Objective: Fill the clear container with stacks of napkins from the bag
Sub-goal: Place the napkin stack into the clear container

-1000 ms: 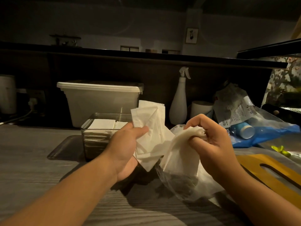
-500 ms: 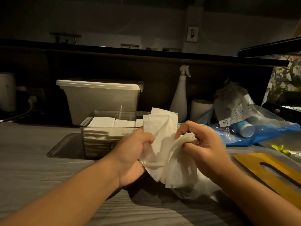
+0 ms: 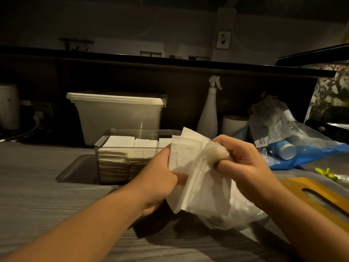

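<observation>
A clear rectangular container [image 3: 105, 148] sits on the grey counter at centre left, with white napkin stacks [image 3: 120, 141] side by side inside it. In front of it my left hand [image 3: 160, 178] grips a loose stack of white napkins [image 3: 186, 157] by its left edge. My right hand [image 3: 243, 163] pinches the bunched top of a thin clear plastic bag [image 3: 236, 205], which hangs over the napkins' lower part and trails onto the counter. Both hands are close together, just right of the container.
A flat dark tray [image 3: 75, 170] lies under the container. Behind stand a lidded white tub [image 3: 117, 114], a white spray bottle [image 3: 208, 114] and a paper roll [image 3: 234, 123]. Right: a blue plastic bag with bottles [image 3: 294, 150] and a yellow board [image 3: 324, 197].
The napkin stack and my two hands have drawn together and shifted right. The bag now covers more of the stack's lower part.
</observation>
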The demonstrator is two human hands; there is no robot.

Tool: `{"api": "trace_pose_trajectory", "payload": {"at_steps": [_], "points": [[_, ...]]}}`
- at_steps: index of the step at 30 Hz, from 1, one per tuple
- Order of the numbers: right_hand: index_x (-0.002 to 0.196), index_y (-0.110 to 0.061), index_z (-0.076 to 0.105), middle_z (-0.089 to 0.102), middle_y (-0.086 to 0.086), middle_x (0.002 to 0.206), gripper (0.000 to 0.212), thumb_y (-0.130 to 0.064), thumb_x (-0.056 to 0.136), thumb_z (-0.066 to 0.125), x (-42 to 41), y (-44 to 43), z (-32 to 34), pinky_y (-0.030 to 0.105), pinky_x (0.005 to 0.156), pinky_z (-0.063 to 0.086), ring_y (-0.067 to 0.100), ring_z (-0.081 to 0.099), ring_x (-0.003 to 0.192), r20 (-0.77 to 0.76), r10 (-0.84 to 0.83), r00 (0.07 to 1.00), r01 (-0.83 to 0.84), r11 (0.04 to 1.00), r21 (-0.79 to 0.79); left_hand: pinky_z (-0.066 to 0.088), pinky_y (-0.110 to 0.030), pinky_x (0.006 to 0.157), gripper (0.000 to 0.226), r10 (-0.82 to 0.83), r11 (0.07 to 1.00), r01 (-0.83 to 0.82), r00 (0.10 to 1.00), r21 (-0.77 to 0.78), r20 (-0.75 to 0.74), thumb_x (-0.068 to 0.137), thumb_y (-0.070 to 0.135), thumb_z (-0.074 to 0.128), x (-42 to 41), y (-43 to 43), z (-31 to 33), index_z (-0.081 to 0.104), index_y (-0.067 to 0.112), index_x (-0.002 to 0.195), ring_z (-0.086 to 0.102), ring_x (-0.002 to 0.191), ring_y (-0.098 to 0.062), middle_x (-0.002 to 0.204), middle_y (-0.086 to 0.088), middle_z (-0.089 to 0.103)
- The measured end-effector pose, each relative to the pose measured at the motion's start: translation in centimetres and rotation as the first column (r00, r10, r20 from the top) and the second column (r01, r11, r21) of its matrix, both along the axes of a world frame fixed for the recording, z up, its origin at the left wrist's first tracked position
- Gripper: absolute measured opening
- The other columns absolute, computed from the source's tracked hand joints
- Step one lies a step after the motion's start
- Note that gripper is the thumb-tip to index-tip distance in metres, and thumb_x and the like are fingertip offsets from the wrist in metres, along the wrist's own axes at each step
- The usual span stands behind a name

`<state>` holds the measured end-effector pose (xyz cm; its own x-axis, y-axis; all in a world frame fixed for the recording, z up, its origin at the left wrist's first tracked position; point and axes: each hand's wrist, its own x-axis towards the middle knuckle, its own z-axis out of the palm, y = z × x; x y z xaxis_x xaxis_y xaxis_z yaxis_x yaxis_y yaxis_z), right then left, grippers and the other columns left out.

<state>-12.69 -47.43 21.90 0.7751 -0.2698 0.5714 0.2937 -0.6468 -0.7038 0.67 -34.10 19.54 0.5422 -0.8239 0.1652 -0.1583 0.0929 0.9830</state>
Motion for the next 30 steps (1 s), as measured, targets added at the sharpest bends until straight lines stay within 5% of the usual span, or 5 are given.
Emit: {"api": "trace_pose_trajectory", "payload": {"at_steps": [4, 14, 22, 26, 30], "points": [[0.091, -0.033, 0.066, 0.065, -0.014, 0.091, 0.021, -0.036, 0.075, 0.054, 0.4, 0.6, -0.6, 0.021, 0.076, 0.055, 0.008, 0.063, 0.091, -0.002, -0.092, 0.996, 0.091, 0.982, -0.166, 0.057, -0.047, 0.092, 0.071, -0.075, 0.996, 0.068, 0.991, 0.062, 0.111, 0.083, -0.017, 0.059, -0.1, 0.2, -0.4, 0.057, 0.039, 0.126, 0.067, 0.107, -0.019, 0.111, 0.003, 0.072], [0.091, -0.046, 0.06, 0.052, -0.024, 0.113, 0.024, -0.024, 0.085, 0.068, 1.2, 0.6, -1.4, 0.008, 0.08, 0.047, -0.004, 0.051, 0.105, 0.056, -0.275, 0.96, 0.281, 0.935, -0.215, 0.054, -0.028, 0.093, 0.076, -0.087, 0.989, 0.051, 0.959, 0.135, 0.27, 0.084, -0.011, 0.064, -0.5, 0.3, -0.2, 0.049, 0.045, 0.132, 0.064, 0.105, -0.001, 0.112, 0.012, 0.069], [0.102, -0.036, 0.068, 0.061, -0.023, 0.105, 0.031, -0.014, 0.082, 0.077, 1.0, 0.1, -1.4, 0.02, 0.081, 0.051, 0.003, 0.057, 0.103, 0.177, -0.32, 0.931, 0.366, 0.834, -0.414, 0.058, -0.04, 0.086, 0.06, -0.104, 0.992, 0.106, 0.994, 0.075, -0.029, 0.086, -0.017, 0.054, -0.4, 0.2, -0.2, 0.059, 0.031, 0.121, 0.068, 0.104, -0.023, 0.106, -0.004, 0.073], [0.091, -0.029, 0.067, 0.063, -0.017, 0.093, 0.022, -0.01, 0.081, 0.07, 0.6, -0.4, -1.0, 0.023, 0.074, 0.053, 0.008, 0.061, 0.092, 0.237, -0.292, 0.927, 0.35, 0.9, -0.259, 0.057, -0.048, 0.089, 0.06, -0.125, 0.992, 0.128, 0.981, 0.009, -0.151, 0.081, -0.018, 0.049, -0.2, 0.4, 0.5, 0.064, 0.026, 0.119, 0.064, 0.108, -0.034, 0.108, -0.01, 0.072], [0.076, -0.025, 0.063, 0.059, -0.011, 0.072, 0.015, -0.015, 0.071, 0.054, 0.3, -0.7, -0.3, 0.021, 0.061, 0.049, 0.007, 0.057, 0.071, 0.213, -0.28, 0.936, 0.282, 0.959, 0.024, 0.06, -0.035, 0.076, 0.061, -0.099, 0.995, 0.092, 0.979, -0.043, -0.177, 0.083, -0.022, 0.045, -0.1, 0.6, 1.2, 0.062, 0.025, 0.118, 0.065, 0.1, -0.028, 0.101, -0.004, 0.074]]}}
